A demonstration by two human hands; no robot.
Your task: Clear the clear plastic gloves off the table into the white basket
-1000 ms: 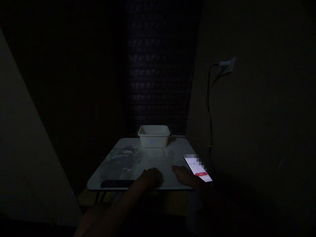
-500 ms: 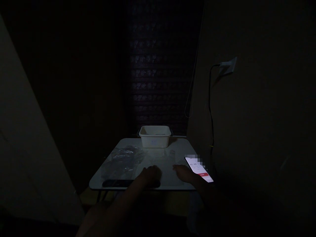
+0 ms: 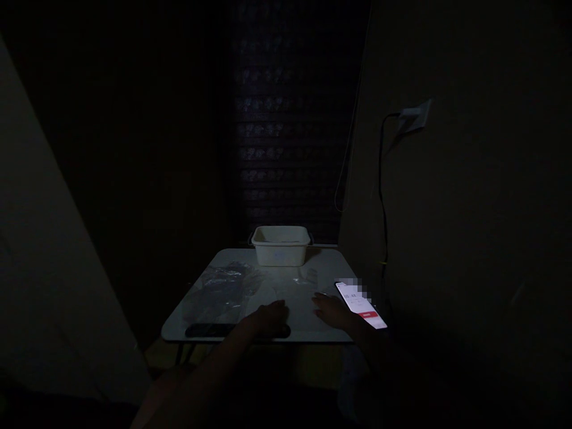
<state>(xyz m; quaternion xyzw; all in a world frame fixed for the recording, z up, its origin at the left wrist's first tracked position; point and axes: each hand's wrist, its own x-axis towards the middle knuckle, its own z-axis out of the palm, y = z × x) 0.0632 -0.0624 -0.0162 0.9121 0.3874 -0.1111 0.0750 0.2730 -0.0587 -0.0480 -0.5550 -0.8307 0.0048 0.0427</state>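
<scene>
The scene is very dark. My left hand (image 3: 269,313) is low over the front middle of the white table (image 3: 179,319), its fingers pointing right and looking loosely stretched. Under it and to its left runs a long dark bar (image 3: 210,330) along the front edge. My right hand (image 3: 329,308) is near the table's right side, thumb and fingers apart. Between and beyond the hands lies a clear plastic sheet or bag (image 3: 300,292); contact with the fingers is hard to make out. More crumpled clear plastic (image 3: 223,286) covers the left part of the table.
A white plastic tub (image 3: 280,255) with side handles stands at the table's back. A lit phone (image 3: 357,301) lies at the right edge, beside my right hand. Walls flank both sides; a cable (image 3: 380,179) hangs from a socket (image 3: 415,116). A blind (image 3: 277,137) is behind.
The fingers of my right hand have spread apart from a closer bunch. My left hand has flattened slightly and shifted a little. The tub, plastic and phone stay in place.
</scene>
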